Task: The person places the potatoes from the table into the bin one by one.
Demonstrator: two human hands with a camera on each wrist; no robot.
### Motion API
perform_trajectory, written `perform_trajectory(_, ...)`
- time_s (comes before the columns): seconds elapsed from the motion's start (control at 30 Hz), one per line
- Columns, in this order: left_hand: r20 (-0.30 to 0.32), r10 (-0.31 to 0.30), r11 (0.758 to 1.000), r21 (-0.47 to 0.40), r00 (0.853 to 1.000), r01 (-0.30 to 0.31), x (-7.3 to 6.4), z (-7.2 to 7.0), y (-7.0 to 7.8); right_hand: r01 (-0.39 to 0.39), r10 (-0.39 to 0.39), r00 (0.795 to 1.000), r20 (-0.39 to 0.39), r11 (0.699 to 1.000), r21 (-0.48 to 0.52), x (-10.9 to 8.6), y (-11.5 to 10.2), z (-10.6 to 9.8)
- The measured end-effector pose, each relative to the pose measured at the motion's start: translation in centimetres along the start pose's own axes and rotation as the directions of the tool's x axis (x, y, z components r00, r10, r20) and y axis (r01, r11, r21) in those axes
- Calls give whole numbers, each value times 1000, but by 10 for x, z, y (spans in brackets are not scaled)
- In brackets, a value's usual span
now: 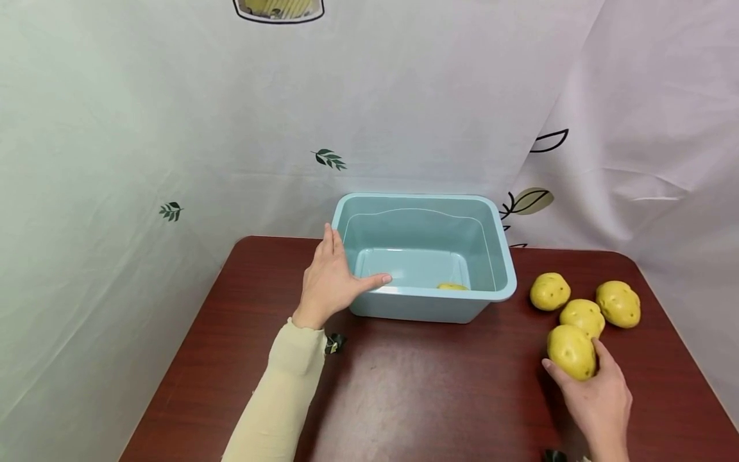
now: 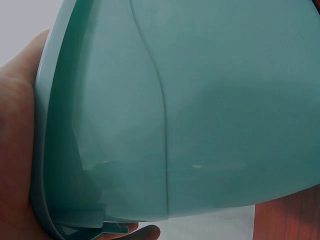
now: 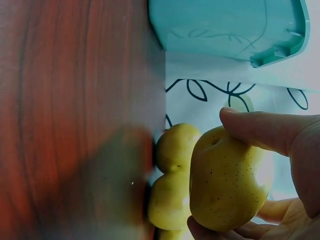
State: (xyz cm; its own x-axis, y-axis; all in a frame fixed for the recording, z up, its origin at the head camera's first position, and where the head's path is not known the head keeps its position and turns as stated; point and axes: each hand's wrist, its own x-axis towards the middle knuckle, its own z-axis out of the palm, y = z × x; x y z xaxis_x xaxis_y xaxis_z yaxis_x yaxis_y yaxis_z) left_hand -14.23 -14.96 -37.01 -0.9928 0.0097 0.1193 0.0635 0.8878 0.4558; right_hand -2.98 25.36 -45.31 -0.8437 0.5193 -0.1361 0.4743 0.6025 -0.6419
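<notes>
My right hand point(image 1: 603, 398) grips a yellow potato point(image 1: 571, 353) between thumb and fingers; in the right wrist view that potato point(image 3: 227, 180) is held above the tabletop. Just beyond it in the head view lie other potatoes: one point(image 1: 583, 317) right behind, one point(image 1: 550, 292) to the left, one point(image 1: 619, 304) to the right. A light blue plastic basin point(image 1: 416, 305) stands at the back middle, with part of a potato point(image 1: 452, 286) showing inside. Against its front left corner rests my left hand point(image 1: 329, 280), fingers straight along the side and thumb out over the front rim.
The dark red wooden table point(image 1: 404, 391) reaches back to a white printed cloth point(image 1: 416, 96), which hangs behind and at both sides. The basin's back lies close to this cloth. The table's right edge runs beyond the potatoes.
</notes>
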Motion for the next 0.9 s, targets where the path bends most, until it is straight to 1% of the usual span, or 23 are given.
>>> perform_trajectory(0.17,8,-4,1000,-5,1000,4,0,0,0,27,-27,999,-17,1000,4,0,-5,0)
perform_trajectory(0.4,-1,0,1000,-3,1000,0,-1,1,0,74,-72,996,-52,997,26,1,-15,-1)
perform_trajectory(0.5,7,-4,1000,-7,1000,4,-1,1,-1,85,-83,995,-60,996,34,0,-19,-1)
perform_trajectory(0.67,20,-12,1000,-16,1000,12,-2,1,-1,115,-111,991,-80,993,40,0,-23,-2)
perform_trajectory(0.9,18,-13,1000,-9,1000,13,-1,0,-1,158,-153,983,-99,986,49,1,-28,-4)
